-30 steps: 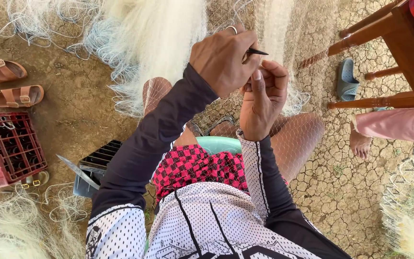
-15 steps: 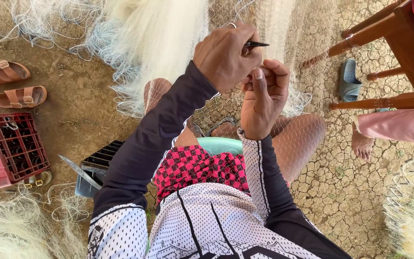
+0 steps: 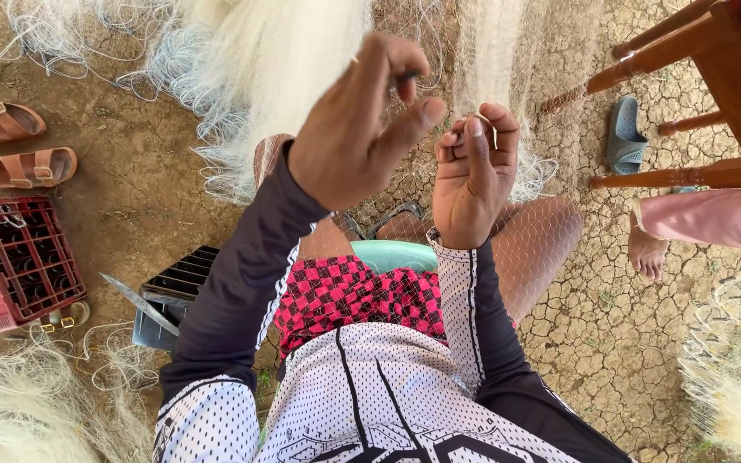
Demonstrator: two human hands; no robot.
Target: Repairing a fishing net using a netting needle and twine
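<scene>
A fine white fishing net (image 3: 482,60) is held up in front of the seated person, just above the green stool (image 3: 396,254) that is used here as the landmark. The left hand (image 3: 358,129) is raised over the stool with thumb and forefinger pinched shut on a small dark netting needle (image 3: 406,77) (only its tip can be seen). The right hand (image 3: 473,176), just beside it and also above the stool, is closed around strands of the net, a thin pale thread being pinched at the fingertips. The net is draped down over the knees on either side of the stool and spread on the cracked ground beyond it. Left of the stool a red crate (image 3: 19,257) and a pair of brown sandals (image 3: 15,146) are seen; to its right, a wooden chair (image 3: 696,94) and another person's bare foot (image 3: 645,253).
</scene>
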